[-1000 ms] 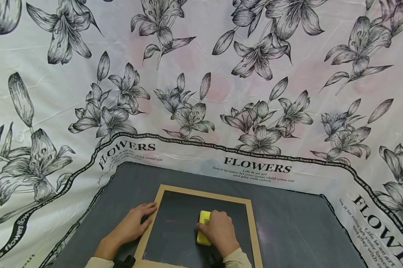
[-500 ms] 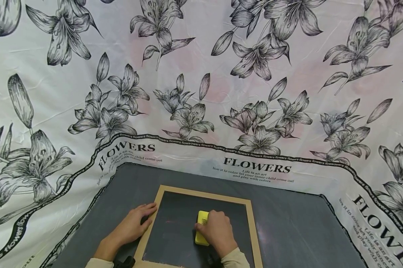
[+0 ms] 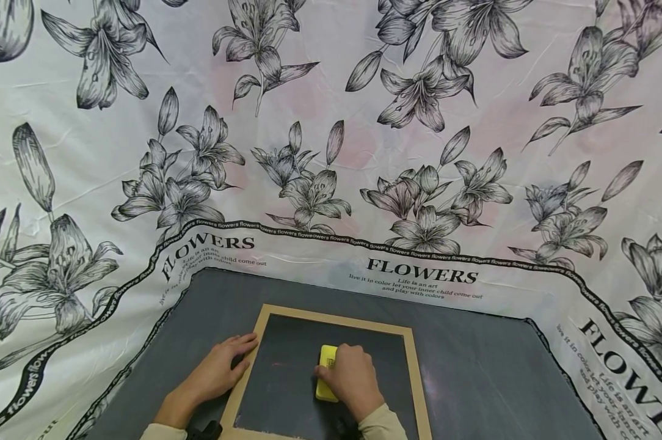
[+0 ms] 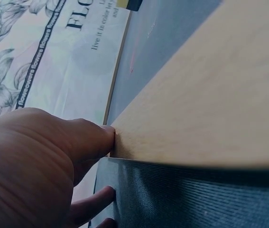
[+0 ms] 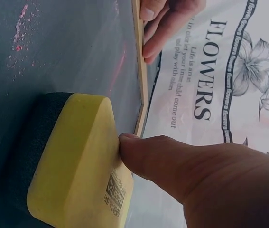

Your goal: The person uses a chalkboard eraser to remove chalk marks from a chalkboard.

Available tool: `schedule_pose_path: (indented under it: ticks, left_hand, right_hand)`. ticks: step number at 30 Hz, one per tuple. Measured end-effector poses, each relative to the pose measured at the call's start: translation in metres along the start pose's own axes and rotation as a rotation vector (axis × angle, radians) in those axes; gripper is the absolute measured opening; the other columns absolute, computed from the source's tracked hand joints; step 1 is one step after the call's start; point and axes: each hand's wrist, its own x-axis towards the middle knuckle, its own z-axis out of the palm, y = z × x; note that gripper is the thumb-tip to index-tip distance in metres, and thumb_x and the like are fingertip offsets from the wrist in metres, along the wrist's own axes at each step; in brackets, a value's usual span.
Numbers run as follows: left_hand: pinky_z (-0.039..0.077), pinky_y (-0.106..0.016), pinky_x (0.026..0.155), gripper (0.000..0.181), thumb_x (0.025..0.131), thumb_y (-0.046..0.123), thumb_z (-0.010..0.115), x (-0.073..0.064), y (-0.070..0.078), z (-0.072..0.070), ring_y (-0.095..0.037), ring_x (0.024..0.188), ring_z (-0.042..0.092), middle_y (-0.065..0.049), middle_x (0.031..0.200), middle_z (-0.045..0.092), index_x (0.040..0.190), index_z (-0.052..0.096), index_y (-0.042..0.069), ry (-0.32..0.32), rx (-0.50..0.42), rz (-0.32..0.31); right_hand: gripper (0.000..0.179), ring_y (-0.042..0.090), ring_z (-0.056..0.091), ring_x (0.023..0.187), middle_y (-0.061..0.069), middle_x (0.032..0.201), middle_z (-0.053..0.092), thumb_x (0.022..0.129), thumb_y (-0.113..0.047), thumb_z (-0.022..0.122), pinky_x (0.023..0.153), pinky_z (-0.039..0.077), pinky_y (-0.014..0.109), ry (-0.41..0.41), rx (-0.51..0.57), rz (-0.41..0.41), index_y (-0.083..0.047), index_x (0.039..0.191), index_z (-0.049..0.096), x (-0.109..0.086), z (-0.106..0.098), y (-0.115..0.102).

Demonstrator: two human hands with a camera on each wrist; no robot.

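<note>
My right hand (image 3: 355, 379) grips a yellow chalkboard eraser (image 3: 328, 355), its dark felt side down on the chalkboard. In the right wrist view the thumb presses the printed face of the eraser (image 5: 82, 156). The small chalkboard has a pale wooden frame (image 3: 336, 319). My left hand (image 3: 217, 368) rests against the frame's left side; in the left wrist view the thumb touches the frame's edge and other fingers sit lower, beside the dark tabletop. Pink chalk dust (image 5: 20, 35) and a faint pink streak (image 5: 119, 67) mark the board.
The chalkboard lies on a dark grey tabletop (image 3: 485, 366) that extends to both sides. A white cloth (image 3: 309, 73) printed with black lilies and the word FLOWERS borders the table and rises behind it.
My right hand has shifted slightly left across the board together with the eraser. The left hand and the chalkboard have stayed in place.
</note>
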Motion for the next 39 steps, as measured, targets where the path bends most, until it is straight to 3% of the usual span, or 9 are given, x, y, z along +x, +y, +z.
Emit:
schedule_pose_path:
  ticks: [22, 39]
  left_hand:
    - [0.043, -0.073, 0.119, 0.045, 0.105, 0.007, 0.072, -0.001, 0.000, 0.001, -0.054, 0.148, 0.052, -0.019, 0.160, 0.060, 0.149, 0.067, 0.000, 0.014, 0.000, 0.011]
    - [0.044, -0.073, 0.118, 0.045, 0.105, 0.006, 0.071, -0.001, -0.001, 0.002, -0.055, 0.147, 0.053, -0.020, 0.159, 0.060, 0.149, 0.067, -0.001, 0.025, 0.010, 0.029]
  right_hand:
    - [0.054, 0.026, 0.064, 0.071, 0.011, 0.081, 0.063, 0.085, -0.044, 0.094, 0.063, 0.062, 0.045, -0.036, 0.002, -0.005, 0.003, 0.104, 0.075, 0.004, 0.006, -0.010]
    - [0.053, 0.026, 0.065, 0.071, 0.010, 0.082, 0.063, 0.086, -0.045, 0.093, 0.064, 0.063, 0.047, -0.041, -0.006, -0.001, 0.001, 0.103, 0.075, 0.004, 0.010, -0.022]
